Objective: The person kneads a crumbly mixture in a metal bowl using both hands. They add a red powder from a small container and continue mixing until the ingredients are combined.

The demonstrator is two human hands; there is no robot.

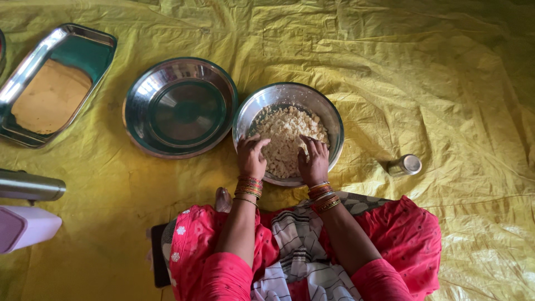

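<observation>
Apparently both hands' fingers, spread, press crumbly dough (284, 136) in the steel bowl (334, 120).

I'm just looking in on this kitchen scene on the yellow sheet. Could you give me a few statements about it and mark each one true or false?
1. Both hands, the left hand and the right hand, are in the steel bowl of crumbly pale mixture. True.
2. The round steel plate beside the bowl is piled with food. False: it shows only bare metal.
3. The rectangular steel tray holds a flat tan layer. True.
4. A small steel cup stands upright. False: it lies on its side on the yellow sheet.
5. Both wrists are bare. False: both wear coloured bangles.
</observation>
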